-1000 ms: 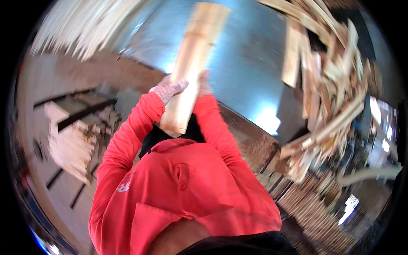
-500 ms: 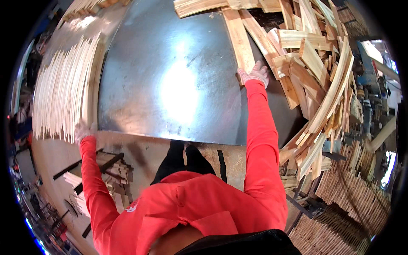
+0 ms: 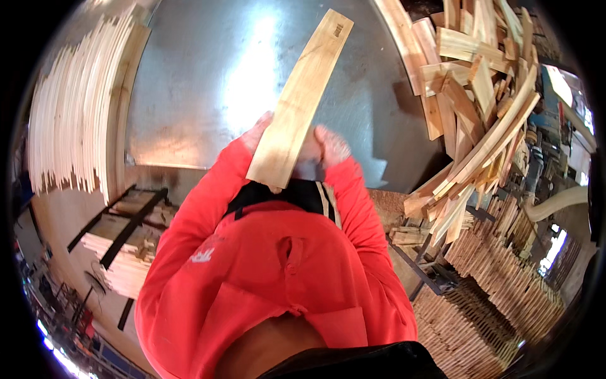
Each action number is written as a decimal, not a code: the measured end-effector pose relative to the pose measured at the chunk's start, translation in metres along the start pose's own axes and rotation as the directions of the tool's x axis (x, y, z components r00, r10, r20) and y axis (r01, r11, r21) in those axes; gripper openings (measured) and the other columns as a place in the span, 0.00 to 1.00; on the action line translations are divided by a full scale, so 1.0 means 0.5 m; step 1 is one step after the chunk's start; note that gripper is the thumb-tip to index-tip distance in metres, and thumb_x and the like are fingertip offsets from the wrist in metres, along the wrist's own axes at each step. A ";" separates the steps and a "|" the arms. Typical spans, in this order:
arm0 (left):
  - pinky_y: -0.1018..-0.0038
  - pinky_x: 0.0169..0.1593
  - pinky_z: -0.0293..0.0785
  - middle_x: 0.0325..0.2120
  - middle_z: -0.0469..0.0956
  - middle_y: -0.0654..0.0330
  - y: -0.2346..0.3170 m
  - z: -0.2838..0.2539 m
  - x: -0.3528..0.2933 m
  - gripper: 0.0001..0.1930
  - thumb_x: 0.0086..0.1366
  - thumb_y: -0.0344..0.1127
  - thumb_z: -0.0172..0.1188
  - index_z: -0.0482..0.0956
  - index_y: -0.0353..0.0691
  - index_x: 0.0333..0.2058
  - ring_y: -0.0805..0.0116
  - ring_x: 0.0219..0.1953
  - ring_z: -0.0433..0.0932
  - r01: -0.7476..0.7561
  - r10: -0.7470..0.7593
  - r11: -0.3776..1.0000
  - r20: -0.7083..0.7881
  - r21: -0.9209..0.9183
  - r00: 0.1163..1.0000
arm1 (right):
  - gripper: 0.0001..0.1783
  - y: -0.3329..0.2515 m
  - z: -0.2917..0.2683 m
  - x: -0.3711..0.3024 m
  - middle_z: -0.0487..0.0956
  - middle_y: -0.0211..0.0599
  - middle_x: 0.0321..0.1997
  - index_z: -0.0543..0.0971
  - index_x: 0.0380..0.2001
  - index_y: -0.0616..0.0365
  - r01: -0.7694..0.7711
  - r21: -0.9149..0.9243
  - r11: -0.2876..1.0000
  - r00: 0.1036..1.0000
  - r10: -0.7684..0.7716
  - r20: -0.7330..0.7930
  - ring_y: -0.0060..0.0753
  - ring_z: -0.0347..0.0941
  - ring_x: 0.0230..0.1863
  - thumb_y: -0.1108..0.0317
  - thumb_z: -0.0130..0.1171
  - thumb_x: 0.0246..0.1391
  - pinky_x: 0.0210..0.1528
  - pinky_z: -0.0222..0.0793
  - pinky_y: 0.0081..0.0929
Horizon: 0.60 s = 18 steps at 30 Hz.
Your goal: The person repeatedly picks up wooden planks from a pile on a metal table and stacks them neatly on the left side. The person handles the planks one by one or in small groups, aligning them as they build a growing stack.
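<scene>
A long pale wooden board (image 3: 302, 95) slants over the near edge of the metal table, its near end close to my waist and its far end leaning right. Small dark marks show at that far end. My left hand (image 3: 256, 134) is closed on the board's left edge, with most of its fingers hidden. Gloved, my right hand (image 3: 332, 146) holds the board from the right side, its thumb up and its fingers reaching partly under the wood.
The dark metal table (image 3: 183, 82) reflects bright light. At its left stands a row of upright boards (image 3: 76, 107). A loose heap of boards (image 3: 467, 107) covers the right side and overhangs the near corner. More wood is stacked at lower left (image 3: 129, 246) and lower right (image 3: 499, 259).
My left hand has left the upright row and moved right to the board. My right hand has brought the board from beside the heap toward my body. The view has shifted slightly.
</scene>
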State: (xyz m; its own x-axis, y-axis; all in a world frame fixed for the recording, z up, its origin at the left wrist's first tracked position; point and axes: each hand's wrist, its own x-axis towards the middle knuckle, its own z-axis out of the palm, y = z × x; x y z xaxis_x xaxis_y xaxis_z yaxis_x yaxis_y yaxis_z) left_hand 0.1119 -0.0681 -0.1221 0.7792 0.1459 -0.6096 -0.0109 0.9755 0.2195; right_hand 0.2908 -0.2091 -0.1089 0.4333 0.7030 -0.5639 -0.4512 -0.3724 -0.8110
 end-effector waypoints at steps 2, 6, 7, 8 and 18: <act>0.56 0.50 0.75 0.46 0.77 0.48 -0.015 0.045 0.039 0.32 0.59 0.48 0.59 0.68 0.34 0.57 0.53 0.44 0.78 0.075 -0.087 0.992 0.117 0.104 0.989 | 0.32 -0.029 -0.130 0.075 0.76 0.52 0.53 0.69 0.59 0.62 0.040 -0.537 0.843 0.980 -0.138 -0.145 0.49 0.71 0.56 0.49 0.53 0.59 0.61 0.63 0.37; 0.59 0.52 0.75 0.45 0.78 0.48 -0.030 0.097 0.035 0.24 0.58 0.29 0.57 0.70 0.30 0.54 0.54 0.44 0.79 0.031 -0.034 0.995 0.030 0.091 0.999 | 0.47 -0.312 -0.285 0.185 0.68 0.52 0.62 0.63 0.63 0.62 -0.586 -0.804 0.099 0.764 -0.262 -0.590 0.56 0.64 0.62 0.34 0.52 0.52 0.64 0.58 0.49; 0.62 0.54 0.72 0.46 0.78 0.50 -0.040 0.104 0.057 0.22 0.59 0.31 0.55 0.72 0.31 0.52 0.57 0.46 0.78 -0.047 0.069 0.975 -0.096 0.217 0.993 | 0.46 -0.322 -0.368 0.238 0.69 0.52 0.61 0.63 0.62 0.62 -0.585 -0.811 -0.003 0.789 -0.237 -0.568 0.55 0.65 0.61 0.35 0.52 0.52 0.63 0.59 0.49; 0.66 0.56 0.68 0.46 0.78 0.51 -0.049 0.044 0.098 0.21 0.61 0.37 0.54 0.74 0.31 0.51 0.59 0.48 0.76 -0.210 0.318 0.657 -0.014 0.724 0.948 | 0.44 -0.328 -0.412 0.278 0.69 0.51 0.61 0.64 0.61 0.62 -0.528 -0.848 -0.048 0.830 -0.240 -0.503 0.54 0.65 0.61 0.37 0.52 0.52 0.62 0.59 0.48; 0.65 0.50 0.76 0.43 0.78 0.53 -0.063 0.129 0.121 0.21 0.63 0.33 0.58 0.70 0.35 0.54 0.62 0.43 0.80 -0.231 0.272 0.934 -0.124 0.272 0.954 | 0.31 -0.315 -0.458 0.330 0.72 0.45 0.53 0.68 0.55 0.62 -0.209 -0.966 0.149 0.874 -0.416 -0.253 0.45 0.69 0.53 0.51 0.53 0.54 0.53 0.66 0.41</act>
State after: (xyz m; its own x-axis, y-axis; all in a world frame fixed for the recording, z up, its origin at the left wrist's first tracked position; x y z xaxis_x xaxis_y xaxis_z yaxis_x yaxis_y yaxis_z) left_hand 0.1999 -0.1006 -0.1169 0.6630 0.4252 -0.6162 -0.0203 0.8330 0.5530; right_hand 0.6123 -0.1731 -0.1098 0.7635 0.6157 -0.1947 0.5962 -0.7880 -0.1538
